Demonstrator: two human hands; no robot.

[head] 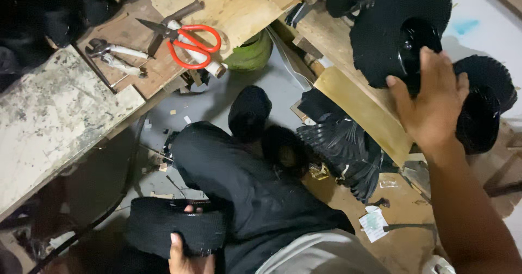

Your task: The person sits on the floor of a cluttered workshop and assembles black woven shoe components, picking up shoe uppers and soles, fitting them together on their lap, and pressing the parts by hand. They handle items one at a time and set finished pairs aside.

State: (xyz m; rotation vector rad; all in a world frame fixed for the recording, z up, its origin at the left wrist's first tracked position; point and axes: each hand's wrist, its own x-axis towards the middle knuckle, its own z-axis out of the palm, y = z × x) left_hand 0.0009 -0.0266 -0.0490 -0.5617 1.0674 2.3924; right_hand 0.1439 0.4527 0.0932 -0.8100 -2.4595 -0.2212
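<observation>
Head view, nearest the camera: the left hand (182, 255) wraps its grip around a thick black woven band rolled into a short wide ring (176, 225), thumb on top and fingers under it, low in the picture beside the person's black-trousered leg (244, 189), which stretches up toward a black-socked foot (249, 111) on the grey floor (283, 86). Just right of the knee lies a heap of black ribbed fan-like pieces (345, 143), and a small white paper slip (373, 223) rests on the brown floor near it. Farther out, the right hand (432, 102) reaches up with fingers spread wide, palm pressed against the glossy black hub of a round black frilled disc (399, 29); whether the fingers actually close on it I cannot tell. A second black frilled disc (486, 102) sits just beside the hand, on its right. A long pale wooden plank (361, 113) runs slantwise beneath the discs. On the worn wooden table (130, 34) at the upper left lie red-handled scissors (187, 41), metal pliers with pale handles (117, 56), and, next to the table, a mottled stone slab (54, 116).
</observation>
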